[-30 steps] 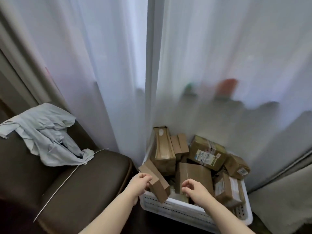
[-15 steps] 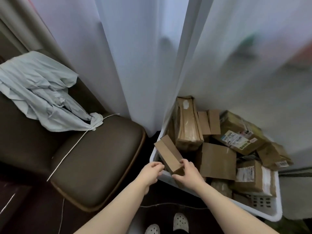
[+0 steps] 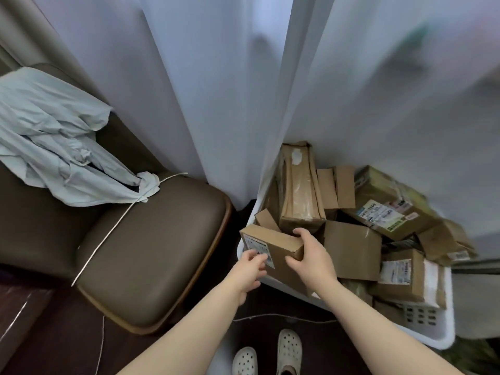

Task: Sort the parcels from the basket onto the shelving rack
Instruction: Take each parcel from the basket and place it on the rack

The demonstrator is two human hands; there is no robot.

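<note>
Box (image 3: 281, 243) held over near-left corner of basket (image 3: 422, 334), tilted, labelled face toward camera. Right hand (image 3: 311, 257) grasps box's right end: fingers over top edge, thumb on near face. Left hand (image 3: 250, 269) grasps lower left corner, fingers curled on label. Other parcels (image 3: 351, 249) piled in basket, long one (image 3: 300, 190) leaning at back by curtain (image 3: 216, 90). Brown chair (image 3: 151, 253) left of basket; pale cloth (image 3: 54, 147) draped over its back. White shoes (image 3: 289, 349) on dark floor below.
</note>
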